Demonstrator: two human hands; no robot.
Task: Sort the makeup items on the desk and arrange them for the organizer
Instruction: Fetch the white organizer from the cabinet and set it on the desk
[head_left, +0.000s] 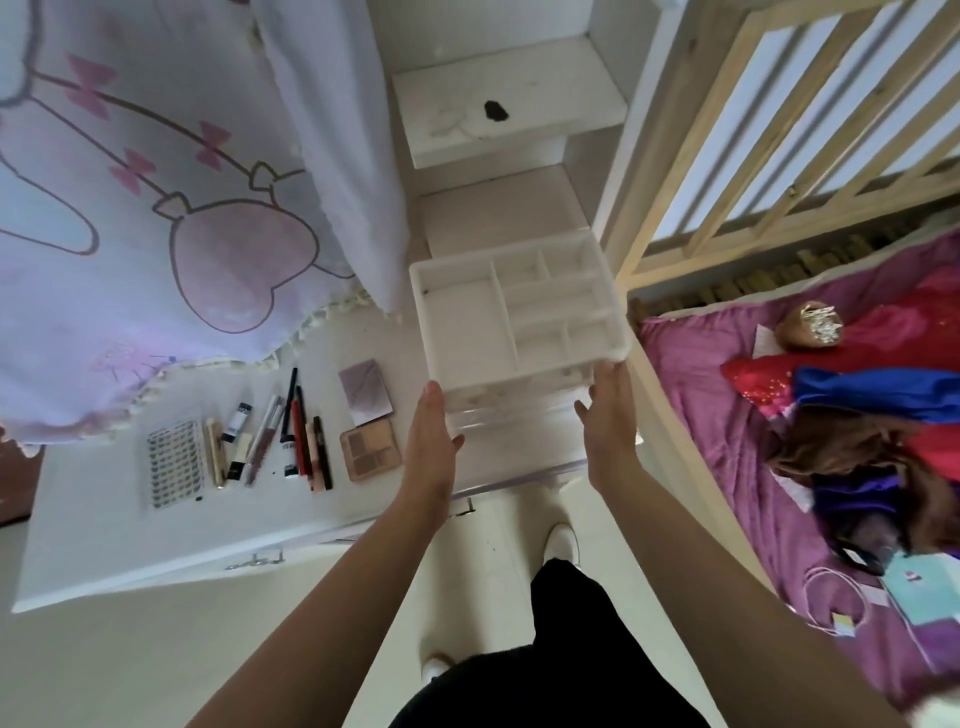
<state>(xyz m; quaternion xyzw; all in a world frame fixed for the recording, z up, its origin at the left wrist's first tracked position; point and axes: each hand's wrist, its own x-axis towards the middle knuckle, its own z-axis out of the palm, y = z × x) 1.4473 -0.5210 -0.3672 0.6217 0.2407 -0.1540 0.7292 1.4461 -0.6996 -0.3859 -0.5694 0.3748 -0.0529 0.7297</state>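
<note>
Both hands are at the white organizer (467, 322), the left hand (434, 431) laid flat with straight fingers against its left side and the right hand (608, 415) with straight fingers against its right front corner, so it is pressed between them. The organizer's compartments hold nothing, and it sits over the right end of the desk (104, 530); whether it rests on it cannot be told. To its left lie a lilac palette (365, 392), a tan palette (370, 449), a row of pencils and tubes (296, 436) and a lash tray (174, 462).
</note>
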